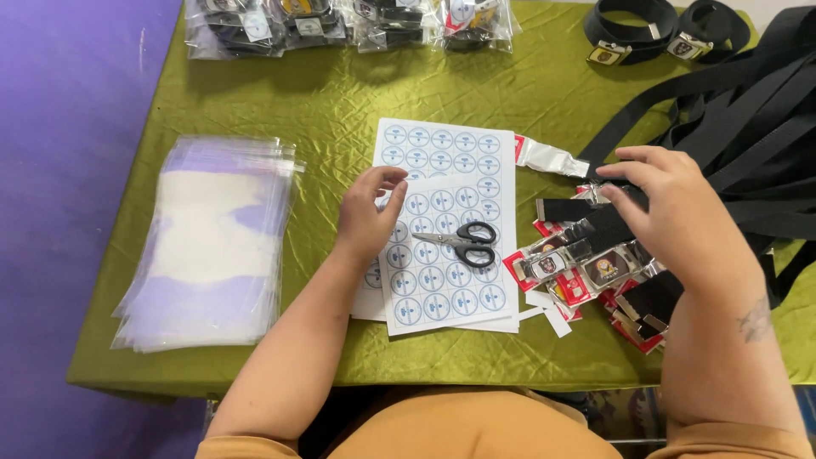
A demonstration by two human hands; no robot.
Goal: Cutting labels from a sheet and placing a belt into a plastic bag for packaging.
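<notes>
Left hand (367, 217) rests open-fingered on the round-sticker sheets (446, 223), released, beside black scissors (463, 244) lying on them. Right hand (671, 212) grasps a black belt strap (586, 223) above the heap of buckles (586, 270) on the green-covered surface (340, 93).

shiny olive-green satin tablecloth (340, 93), flat white paper sheets of pale blue round stickers (446, 246) by the left fingertips, black-handled steel scissors (463, 245) on them, black woven belt straps (731, 127) and red-backed silver buckles (586, 272) under the right fingers.
</notes>
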